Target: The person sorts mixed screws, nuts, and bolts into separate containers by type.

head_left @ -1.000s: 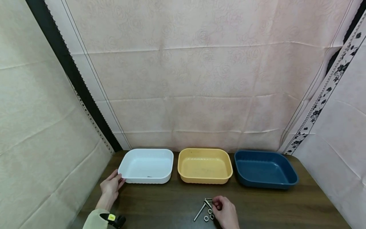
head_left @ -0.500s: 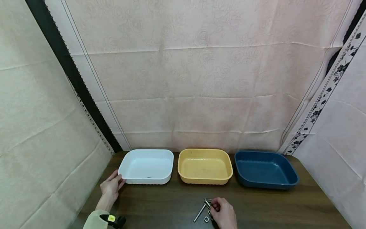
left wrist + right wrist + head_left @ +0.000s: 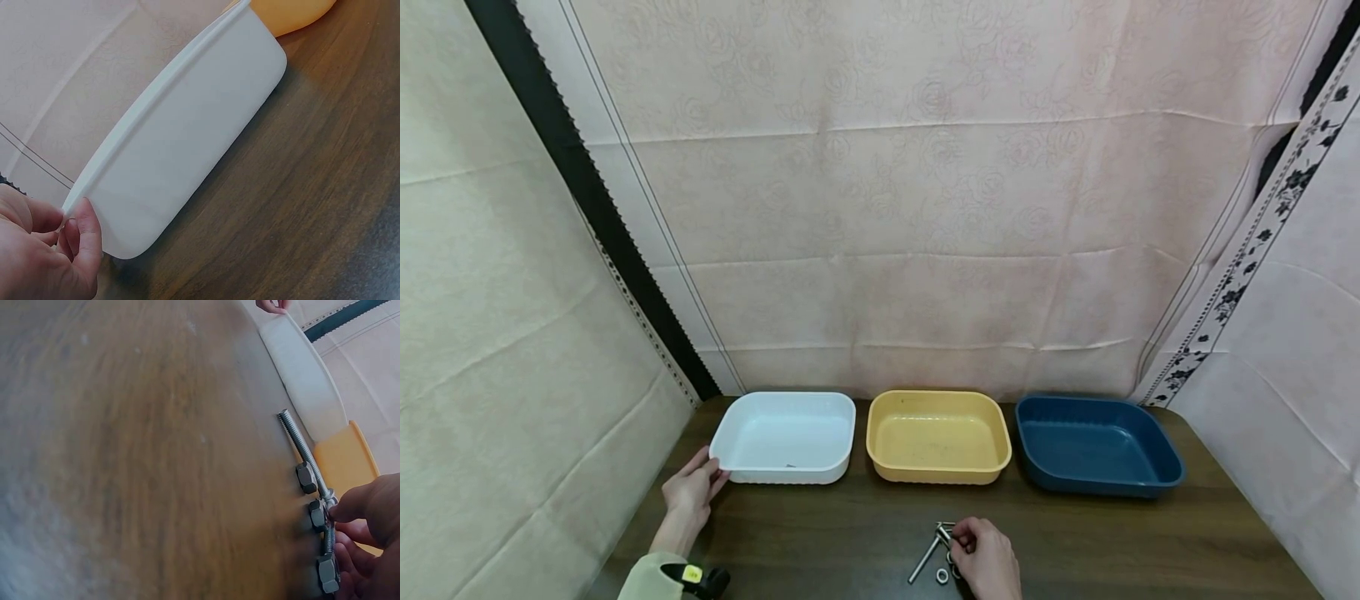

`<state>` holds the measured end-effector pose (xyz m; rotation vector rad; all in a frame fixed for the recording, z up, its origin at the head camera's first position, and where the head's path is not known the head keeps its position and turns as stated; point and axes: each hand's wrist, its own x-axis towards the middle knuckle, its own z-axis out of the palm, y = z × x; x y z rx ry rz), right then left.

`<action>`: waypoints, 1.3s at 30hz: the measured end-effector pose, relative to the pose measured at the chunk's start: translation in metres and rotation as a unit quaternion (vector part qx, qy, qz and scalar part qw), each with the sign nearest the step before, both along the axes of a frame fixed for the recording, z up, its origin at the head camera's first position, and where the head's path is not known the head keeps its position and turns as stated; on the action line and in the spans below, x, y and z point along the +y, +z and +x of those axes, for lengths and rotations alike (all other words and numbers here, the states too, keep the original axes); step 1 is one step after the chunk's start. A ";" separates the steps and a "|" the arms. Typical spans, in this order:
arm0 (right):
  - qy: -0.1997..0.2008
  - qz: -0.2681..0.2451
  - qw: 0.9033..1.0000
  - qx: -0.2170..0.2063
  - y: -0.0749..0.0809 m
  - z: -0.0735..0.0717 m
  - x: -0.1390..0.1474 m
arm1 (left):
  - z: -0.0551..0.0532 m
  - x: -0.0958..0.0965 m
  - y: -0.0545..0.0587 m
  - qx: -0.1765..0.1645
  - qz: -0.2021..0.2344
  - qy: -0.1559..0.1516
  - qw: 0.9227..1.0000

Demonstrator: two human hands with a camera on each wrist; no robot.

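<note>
At the white tray's near left corner my left hand [image 3: 687, 496] pinches the rim, thumb against the outer wall. The white tray [image 3: 181, 137] stands upright on the table. My right hand [image 3: 987, 557] is at a small pile of metal bolts and hex nuts, its thumb and fingers curled in at a bolt [image 3: 329, 539]. One long bolt [image 3: 923, 560] lies slanting to the left of those fingertips. A loose nut [image 3: 942, 576] lies in front, with another nut [image 3: 306, 477] beside the bolts in the right wrist view. Part of the pile is hidden behind my right fingers.
A yellow tray [image 3: 938, 477] stands to the right of the white one, and a dark blue tray [image 3: 1101, 482] is farther right. All stand along the back of the brown wooden table [image 3: 820, 533]. Pale cloth [image 3: 925, 208] hangs behind and at both sides.
My right hand has shifted slightly left onto the pile, now covering more of the nuts. The left hand stays at the white tray's corner.
</note>
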<state>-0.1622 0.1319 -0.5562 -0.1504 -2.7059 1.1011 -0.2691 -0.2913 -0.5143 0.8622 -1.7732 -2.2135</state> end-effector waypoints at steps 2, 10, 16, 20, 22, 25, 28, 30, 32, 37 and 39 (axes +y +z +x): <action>0.007 0.002 1.000 -0.009 0.001 0.000 0.000 | 0.000 0.000 0.000 0.000 0.001 0.001 1.000; 0.034 0.020 0.998 -0.051 0.003 -0.003 0.000 | 0.000 0.000 -0.004 0.016 -0.010 -0.003 1.000; 0.054 0.045 0.995 -0.068 0.006 -0.005 0.001 | 0.001 0.000 -0.004 0.017 -0.014 -0.007 1.000; 0.060 0.060 0.995 -0.059 0.007 -0.004 0.000 | 0.001 0.000 -0.003 0.017 -0.011 -0.010 1.000; 0.061 0.066 0.995 -0.053 0.007 -0.003 0.001 | 0.001 0.000 -0.004 0.016 -0.008 -0.010 1.000; 0.063 0.073 0.994 -0.046 0.007 -0.002 0.000 | 0.001 -0.001 -0.004 0.016 -0.005 -0.011 1.000; 0.064 0.075 0.994 -0.045 0.007 -0.002 -0.001 | 0.001 -0.001 -0.004 0.016 -0.004 -0.011 1.000; 0.066 0.075 0.994 -0.048 0.007 -0.002 -0.001 | 0.001 -0.001 -0.003 0.017 -0.003 -0.011 1.000; 0.065 0.076 0.994 -0.046 0.007 -0.002 -0.001 | 0.002 -0.001 -0.003 0.016 -0.002 -0.012 1.000; 0.059 0.081 0.994 -0.040 0.006 -0.004 -0.001 | 0.001 -0.001 -0.004 0.016 -0.002 -0.011 1.000; 0.058 0.085 0.994 -0.039 0.006 -0.004 -0.002 | 0.001 -0.001 -0.004 0.017 -0.003 -0.008 1.000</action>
